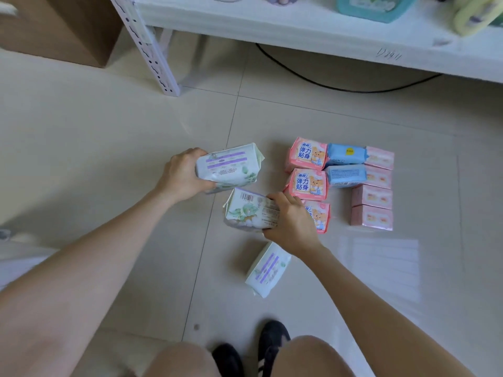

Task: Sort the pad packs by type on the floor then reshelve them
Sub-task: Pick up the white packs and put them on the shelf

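The left hand (181,174) grips 1 white pack (228,165) by its left end, fingers curled round it. Just nearer, the right hand (291,221) grips a barcode pack (249,210) by its right end, fingers curled over the top. A 3rd white pack (268,269) lies on the floor (109,159), nearer still. To the right sit 3 pink packs (306,183) in a column, then 2 blue packs (345,174), then 4 pale pink boxes (371,197). A white shelf (299,25) stands far off, with a black cable (326,87) under it.

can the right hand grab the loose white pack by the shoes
Probably not yet: the right hand grips a white floral pack. The loose white pack lies near that wrist with bare tile around it, so the way looks free once the hand empties.
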A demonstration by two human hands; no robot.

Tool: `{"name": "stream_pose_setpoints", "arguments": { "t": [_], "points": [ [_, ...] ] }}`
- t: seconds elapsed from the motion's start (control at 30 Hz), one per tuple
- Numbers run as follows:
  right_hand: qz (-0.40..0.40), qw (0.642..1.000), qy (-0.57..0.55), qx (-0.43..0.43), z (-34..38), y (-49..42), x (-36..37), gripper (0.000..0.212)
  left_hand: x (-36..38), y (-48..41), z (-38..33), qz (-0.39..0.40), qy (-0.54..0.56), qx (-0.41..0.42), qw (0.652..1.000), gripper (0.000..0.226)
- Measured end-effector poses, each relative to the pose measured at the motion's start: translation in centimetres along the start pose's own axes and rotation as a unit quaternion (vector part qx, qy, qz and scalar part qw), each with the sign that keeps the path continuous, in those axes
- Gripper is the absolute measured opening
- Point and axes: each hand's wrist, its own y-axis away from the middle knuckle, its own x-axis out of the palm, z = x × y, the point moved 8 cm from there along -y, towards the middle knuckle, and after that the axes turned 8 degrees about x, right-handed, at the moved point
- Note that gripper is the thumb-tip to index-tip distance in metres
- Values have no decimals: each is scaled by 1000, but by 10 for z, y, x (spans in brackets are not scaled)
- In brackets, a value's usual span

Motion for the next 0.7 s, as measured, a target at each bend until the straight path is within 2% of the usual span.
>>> {"name": "stream_pose_setpoints", "arguments": {
  "t": [0.37,0.7],
  "points": [
    [-3,994,-95,46,80,80,-182,67,-180,43,-124,-23,22,-18,999,63],
    [-39,993,-107,14,180,152,-369,68,-376,81,-250,-53,25,20,998,60]
  ]
}}
